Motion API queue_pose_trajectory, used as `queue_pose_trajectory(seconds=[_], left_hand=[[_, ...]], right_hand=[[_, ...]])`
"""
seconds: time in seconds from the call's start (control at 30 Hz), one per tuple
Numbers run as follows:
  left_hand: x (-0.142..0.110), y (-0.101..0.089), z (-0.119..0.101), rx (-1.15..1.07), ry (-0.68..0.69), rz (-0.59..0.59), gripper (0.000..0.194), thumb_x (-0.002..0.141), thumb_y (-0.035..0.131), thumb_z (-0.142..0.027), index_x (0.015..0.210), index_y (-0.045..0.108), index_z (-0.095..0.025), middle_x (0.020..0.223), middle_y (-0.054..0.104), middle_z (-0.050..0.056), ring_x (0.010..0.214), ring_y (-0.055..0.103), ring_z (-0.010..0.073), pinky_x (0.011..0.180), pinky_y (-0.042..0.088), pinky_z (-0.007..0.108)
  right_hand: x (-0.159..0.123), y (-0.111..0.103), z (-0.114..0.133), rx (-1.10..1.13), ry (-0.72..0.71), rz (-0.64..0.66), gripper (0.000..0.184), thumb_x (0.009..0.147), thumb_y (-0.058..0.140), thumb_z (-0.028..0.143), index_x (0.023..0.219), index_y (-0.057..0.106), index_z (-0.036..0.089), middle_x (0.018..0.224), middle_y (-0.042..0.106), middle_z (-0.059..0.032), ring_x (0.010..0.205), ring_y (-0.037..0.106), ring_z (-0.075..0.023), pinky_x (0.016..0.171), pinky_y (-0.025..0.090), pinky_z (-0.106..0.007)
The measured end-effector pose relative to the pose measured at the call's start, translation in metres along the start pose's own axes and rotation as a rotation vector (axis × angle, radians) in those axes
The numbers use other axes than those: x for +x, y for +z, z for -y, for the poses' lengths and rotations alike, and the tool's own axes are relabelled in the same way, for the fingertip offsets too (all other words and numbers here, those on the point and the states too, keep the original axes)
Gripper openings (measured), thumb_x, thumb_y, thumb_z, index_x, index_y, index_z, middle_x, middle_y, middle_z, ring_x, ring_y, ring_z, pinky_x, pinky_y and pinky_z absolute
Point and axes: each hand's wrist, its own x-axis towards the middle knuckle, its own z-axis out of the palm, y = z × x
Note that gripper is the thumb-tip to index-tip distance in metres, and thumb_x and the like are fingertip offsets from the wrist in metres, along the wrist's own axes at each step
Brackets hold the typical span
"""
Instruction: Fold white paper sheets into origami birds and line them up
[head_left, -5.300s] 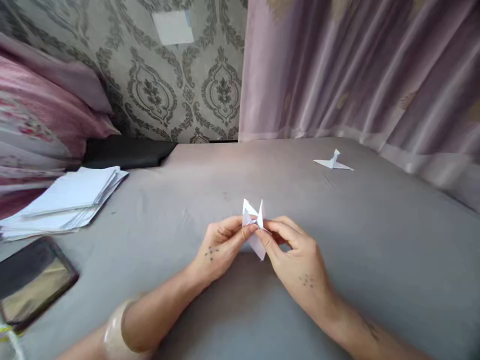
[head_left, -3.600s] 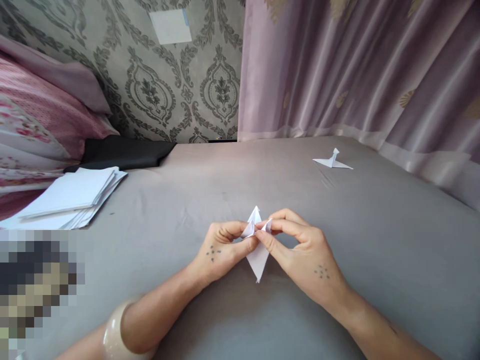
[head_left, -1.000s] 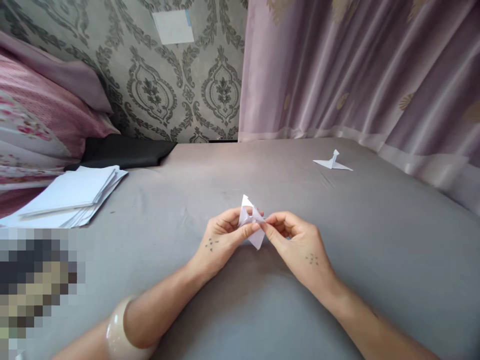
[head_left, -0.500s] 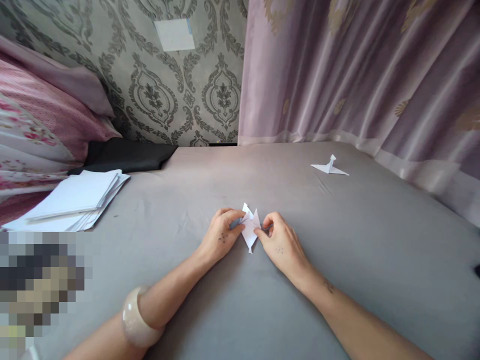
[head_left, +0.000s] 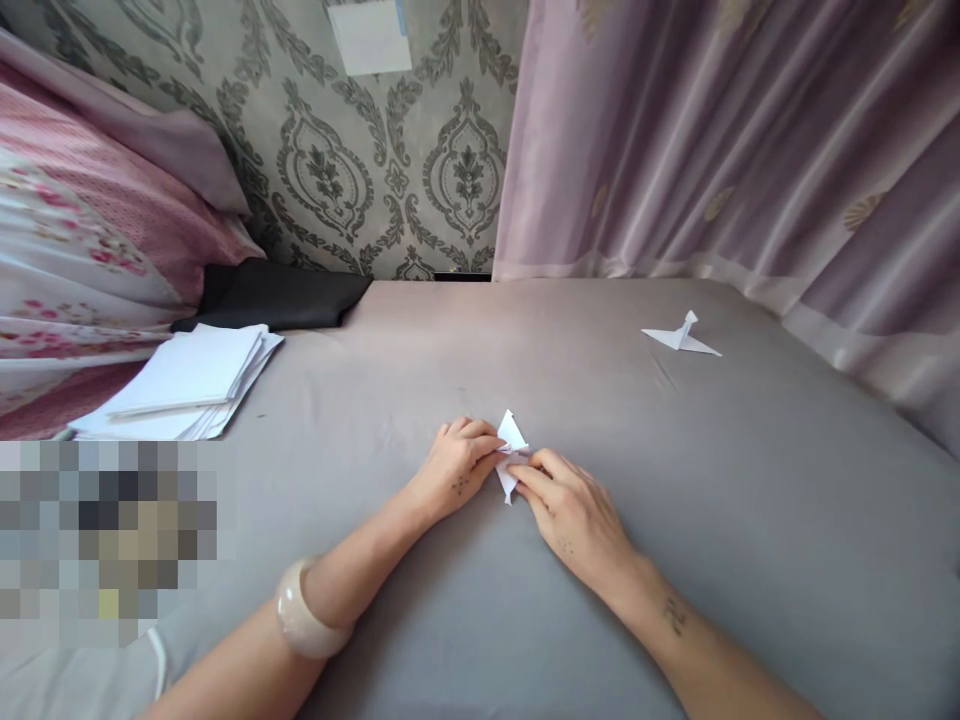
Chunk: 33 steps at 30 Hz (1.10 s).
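Observation:
A small folded white paper figure point(head_left: 511, 430) lies on the grey cloth between my hands, one pointed end away from me and a narrow tip towards me. My left hand point(head_left: 463, 465) pinches its left side between thumb and fingers. From the right, my right hand point(head_left: 574, 505) has thumb and fingers closed on the other side of the paper. Fingertips of both hands cover part of its middle. Farther back on the right stands a finished-looking folded paper bird point(head_left: 682, 337) with spread wings, untouched.
At the left lies a stack of white paper sheets point(head_left: 191, 370), with a folded black cloth or bag point(head_left: 281, 295) behind it. Grey cloth point(head_left: 420, 640) covers the surface. Pink curtains point(head_left: 622, 150) hang behind on the right, and floral fabric point(head_left: 67, 240) is on the left.
The paper's two upright points have been brought down towards its middle, and my right fingers have moved in closer over it. The whole view has shifted slightly.

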Motion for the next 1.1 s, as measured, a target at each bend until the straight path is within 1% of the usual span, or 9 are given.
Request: queue_pose_trajectory(seconds=[0.07, 0.13, 0.3, 0.4, 0.53, 0.63, 0.73, 0.93, 1.1], left_hand=[[0.002, 0.0, 0.0, -0.019, -0.005, 0.001, 0.021, 0.094, 0.049, -0.026, 0.099, 0.07, -0.023, 0.101, 0.067, 0.005, 0.094, 0.054, 0.0208, 0.08, 0.038, 0.033], [0.002, 0.0, -0.002, -0.035, -0.005, 0.004, 0.021, 0.094, 0.049, -0.024, 0.101, 0.069, -0.024, 0.1, 0.067, 0.005, 0.094, 0.054, 0.0205, 0.081, 0.039, 0.033], [-0.001, -0.004, -0.007, -0.065, -0.047, -0.007, 0.025, 0.09, 0.05, -0.02, 0.108, 0.066, -0.024, 0.1, 0.067, 0.006, 0.094, 0.055, 0.0212, 0.081, 0.039, 0.035], [0.0, -0.01, -0.01, -0.144, -0.108, 0.006, 0.026, 0.083, 0.058, -0.023, 0.108, 0.064, -0.022, 0.098, 0.066, 0.006, 0.096, 0.055, 0.0227, 0.085, 0.04, 0.037], [0.003, -0.02, -0.015, -0.351, -0.145, 0.001, 0.03, 0.082, 0.064, -0.03, 0.11, 0.062, -0.021, 0.107, 0.064, 0.007, 0.102, 0.056, 0.0229, 0.089, 0.043, 0.037], [0.008, -0.026, -0.019, -0.463, -0.164, -0.047, 0.032, 0.082, 0.065, -0.029, 0.112, 0.06, -0.021, 0.114, 0.063, 0.008, 0.106, 0.057, 0.0221, 0.091, 0.045, 0.035], [0.015, -0.028, -0.024, -0.502, -0.189, -0.063, 0.03, 0.083, 0.064, -0.03, 0.111, 0.06, -0.02, 0.115, 0.063, 0.008, 0.107, 0.058, 0.0224, 0.086, 0.047, 0.032], [0.022, -0.018, -0.027, -0.5, -0.203, -0.076, 0.019, 0.084, 0.061, -0.03, 0.097, 0.059, -0.017, 0.096, 0.065, 0.005, 0.088, 0.061, 0.0182, 0.078, 0.048, 0.03], [0.015, -0.01, -0.02, -0.353, -0.134, -0.024, 0.008, 0.085, 0.061, -0.026, 0.09, 0.059, -0.019, 0.088, 0.064, 0.003, 0.085, 0.06, 0.0174, 0.077, 0.047, 0.028]], right_hand=[[0.002, 0.004, 0.001, -0.011, 0.012, -0.048, 0.02, 0.094, 0.048, 0.025, 0.098, 0.067, 0.028, 0.088, 0.063, -0.0015, 0.08, 0.06, -0.0159, 0.071, 0.043, -0.028], [0.001, 0.006, 0.002, -0.017, 0.005, -0.066, 0.02, 0.094, 0.047, 0.023, 0.094, 0.068, 0.026, 0.088, 0.063, -0.0019, 0.081, 0.06, -0.0159, 0.071, 0.042, -0.027], [-0.002, -0.009, 0.004, 0.038, -0.056, 0.033, 0.026, 0.088, 0.045, 0.012, 0.088, 0.068, 0.024, 0.09, 0.064, -0.0027, 0.084, 0.06, -0.017, 0.073, 0.042, -0.029], [0.001, -0.022, -0.004, 0.209, 0.078, 0.054, 0.026, 0.085, 0.045, 0.014, 0.084, 0.068, 0.025, 0.086, 0.066, -0.001, 0.075, 0.06, -0.0147, 0.067, 0.044, -0.027], [0.009, -0.032, -0.021, 0.416, 0.308, -0.11, 0.022, 0.082, 0.046, 0.018, 0.088, 0.067, 0.023, 0.089, 0.07, -0.0013, 0.074, 0.062, -0.0143, 0.07, 0.047, -0.027], [0.016, -0.032, -0.026, 0.53, 0.386, -0.156, 0.021, 0.08, 0.048, 0.02, 0.091, 0.065, 0.022, 0.092, 0.071, -0.0023, 0.08, 0.065, -0.0151, 0.071, 0.049, -0.027], [0.023, -0.03, -0.023, 0.569, 0.368, -0.155, 0.02, 0.08, 0.05, 0.023, 0.094, 0.064, 0.021, 0.093, 0.071, -0.003, 0.083, 0.065, -0.0151, 0.071, 0.049, -0.027], [0.034, -0.025, -0.015, 0.511, 0.323, -0.1, 0.015, 0.082, 0.053, 0.023, 0.094, 0.062, 0.021, 0.091, 0.07, -0.0018, 0.083, 0.065, -0.0137, 0.074, 0.047, -0.027], [0.032, -0.016, -0.012, 0.465, 0.32, -0.05, 0.012, 0.08, 0.054, 0.018, 0.09, 0.06, 0.022, 0.088, 0.068, -0.0013, 0.082, 0.063, -0.0147, 0.074, 0.046, -0.028]])
